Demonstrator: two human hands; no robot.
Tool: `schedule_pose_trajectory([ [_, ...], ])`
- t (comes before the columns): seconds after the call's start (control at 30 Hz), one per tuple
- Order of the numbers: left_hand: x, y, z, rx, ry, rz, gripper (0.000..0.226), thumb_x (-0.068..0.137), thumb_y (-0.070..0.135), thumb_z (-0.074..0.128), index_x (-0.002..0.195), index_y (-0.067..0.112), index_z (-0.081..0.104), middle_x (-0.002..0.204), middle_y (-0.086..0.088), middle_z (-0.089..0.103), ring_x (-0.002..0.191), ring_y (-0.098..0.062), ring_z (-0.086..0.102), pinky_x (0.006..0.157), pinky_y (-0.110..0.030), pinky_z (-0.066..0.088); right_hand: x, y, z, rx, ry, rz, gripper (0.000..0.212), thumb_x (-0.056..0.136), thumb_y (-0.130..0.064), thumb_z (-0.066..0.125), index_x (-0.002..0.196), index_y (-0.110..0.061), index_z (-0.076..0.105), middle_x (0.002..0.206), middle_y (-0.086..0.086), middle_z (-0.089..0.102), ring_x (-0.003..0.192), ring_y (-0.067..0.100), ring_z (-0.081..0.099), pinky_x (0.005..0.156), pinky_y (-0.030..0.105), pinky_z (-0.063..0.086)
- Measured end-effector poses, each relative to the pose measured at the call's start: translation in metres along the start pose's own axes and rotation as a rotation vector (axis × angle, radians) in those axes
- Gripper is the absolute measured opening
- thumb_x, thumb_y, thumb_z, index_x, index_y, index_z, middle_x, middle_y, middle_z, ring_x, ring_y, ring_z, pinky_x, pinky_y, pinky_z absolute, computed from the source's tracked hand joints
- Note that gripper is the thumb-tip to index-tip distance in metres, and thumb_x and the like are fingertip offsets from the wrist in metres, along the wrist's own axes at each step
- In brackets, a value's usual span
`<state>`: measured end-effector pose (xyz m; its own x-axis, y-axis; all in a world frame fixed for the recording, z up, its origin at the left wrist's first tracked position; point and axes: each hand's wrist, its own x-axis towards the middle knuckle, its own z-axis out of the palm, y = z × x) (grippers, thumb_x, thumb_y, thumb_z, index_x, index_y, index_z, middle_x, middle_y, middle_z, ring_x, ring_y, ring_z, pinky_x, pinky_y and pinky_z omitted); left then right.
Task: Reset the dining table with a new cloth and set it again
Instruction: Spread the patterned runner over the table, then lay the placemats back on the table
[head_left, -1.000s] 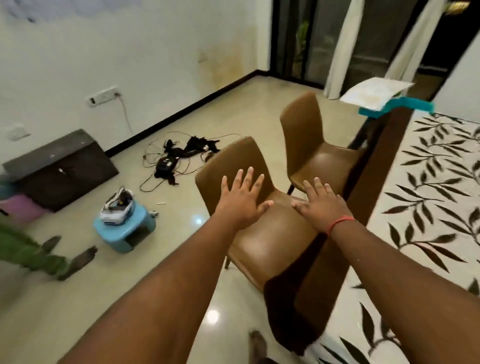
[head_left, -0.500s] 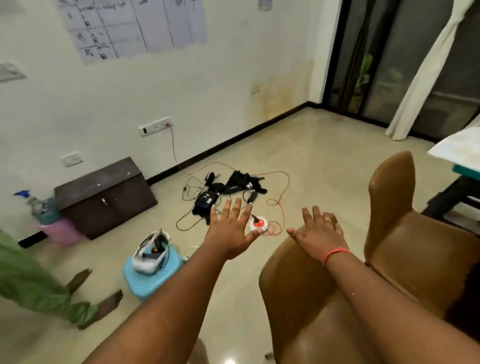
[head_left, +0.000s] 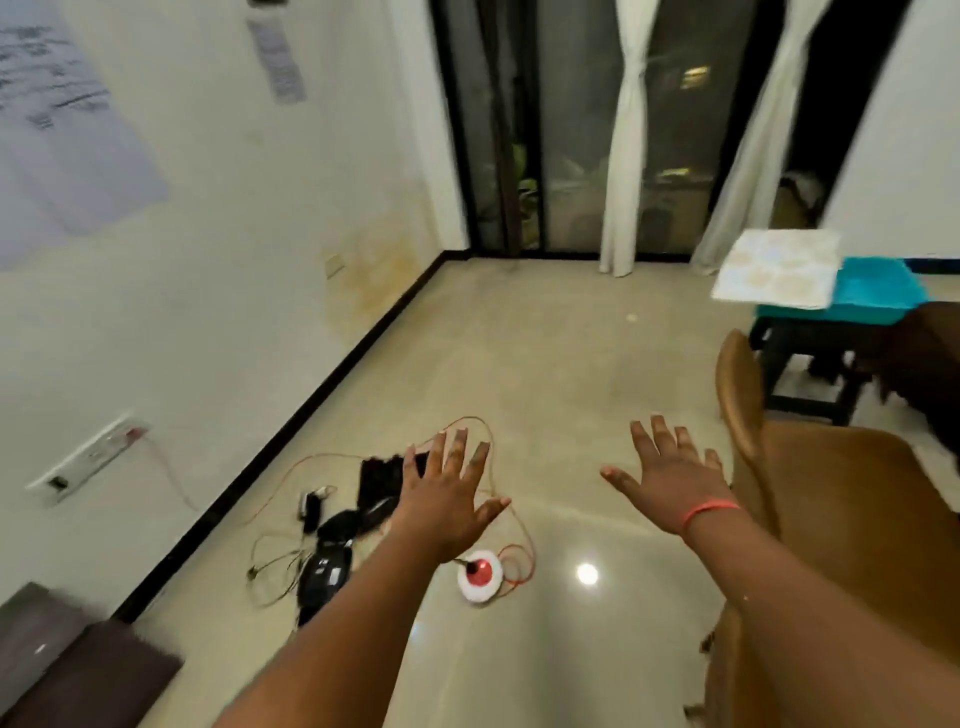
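both hands spread, empty — folded cloth far right, well apart

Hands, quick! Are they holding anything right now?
Left hand: open, fingers spread, holding nothing.
Right hand: open, fingers spread, holding nothing.

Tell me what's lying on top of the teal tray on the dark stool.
A pale folded cloth lies on the teal tray, overhanging its left edge. The cloth covers most of the tray, so anything under it is hidden. The dark stool stands below.
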<state>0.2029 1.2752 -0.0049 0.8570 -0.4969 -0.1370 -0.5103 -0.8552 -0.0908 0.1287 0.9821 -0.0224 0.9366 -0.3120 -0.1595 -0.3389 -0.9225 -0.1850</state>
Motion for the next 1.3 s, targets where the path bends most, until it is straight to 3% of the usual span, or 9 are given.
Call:
schedule_pose_trajectory([
  [0.2, 0.160, 0.039, -0.017, 0.036, 0.087, 0.194, 0.081, 0.090, 0.079, 0.001, 0.155, 0.034, -0.015, 0.165, -0.002, -0.016, 0.152, -0.028, -0.015, 0.119, -0.061, -0.006, 0.105, 0.059, -0.032, -0.014, 0.082, 0.171, 0.093, 0.082, -0.084, 0.010, 0.157, -0.030, -0.001, 0.165, 0.001, -0.007, 0.151, 0.030, -0.002, 0.119, 0.056, 0.011],
  [0.4, 0.320, 0.064, -0.052, -0.018, 0.075, 0.234, 0.080, 0.091, 0.078, 0.005, 0.155, 0.034, -0.016, 0.164, -0.002, -0.019, 0.152, -0.032, -0.016, 0.119, -0.058, -0.008, 0.214, 0.115, -0.076, -0.005, 0.104, 0.300, 0.092, 0.083, -0.083, 0.013, 0.156, -0.029, 0.001, 0.165, 0.003, -0.005, 0.151, 0.031, 0.000, 0.119, 0.058, 0.012],
  [0.67, 0.523, 0.165, -0.082, -0.086, 0.094, 0.447, 0.087, 0.079, 0.080, -0.010, 0.153, 0.036, -0.019, 0.164, 0.001, -0.021, 0.151, -0.026, -0.019, 0.119, -0.057, -0.008, 0.345, 0.208, -0.112, 0.035, 0.098, 0.501, 0.089, 0.085, -0.080, 0.018, 0.156, -0.030, -0.005, 0.165, 0.001, -0.010, 0.152, 0.029, -0.004, 0.120, 0.056, 0.008],
  [0.83, 0.678, 0.214, -0.102, -0.106, 0.111, 0.519, 0.086, 0.081, 0.079, -0.007, 0.155, 0.036, -0.017, 0.164, 0.001, -0.021, 0.152, -0.026, -0.018, 0.120, -0.058, -0.006, 0.443, 0.279, -0.130, 0.042, 0.156, 0.615, 0.090, 0.085, -0.081, 0.018, 0.156, -0.030, -0.001, 0.165, 0.001, -0.007, 0.152, 0.029, 0.001, 0.119, 0.057, 0.014],
  [1.0, 0.840, 0.264, -0.122, -0.061, 0.066, 0.601, 0.081, 0.088, 0.077, 0.002, 0.155, 0.035, -0.016, 0.164, 0.000, -0.021, 0.152, -0.026, -0.017, 0.120, -0.058, -0.006, 0.556, 0.354, -0.158, 0.083, 0.137, 0.733, 0.089, 0.086, -0.079, 0.020, 0.157, -0.029, 0.000, 0.165, 0.001, -0.006, 0.151, 0.030, 0.002, 0.119, 0.056, 0.014],
  [1.3, 1.039, 0.377, -0.113, -0.054, -0.028, 0.706, 0.080, 0.091, 0.076, 0.006, 0.157, 0.033, -0.010, 0.165, 0.000, -0.016, 0.153, -0.026, -0.014, 0.120, -0.059, -0.005, 0.707, 0.482, -0.151, 0.107, 0.046, 0.875, 0.092, 0.083, -0.083, 0.016, 0.156, -0.029, 0.002, 0.165, 0.003, 0.000, 0.150, 0.032, 0.010, 0.117, 0.058, 0.022],
])
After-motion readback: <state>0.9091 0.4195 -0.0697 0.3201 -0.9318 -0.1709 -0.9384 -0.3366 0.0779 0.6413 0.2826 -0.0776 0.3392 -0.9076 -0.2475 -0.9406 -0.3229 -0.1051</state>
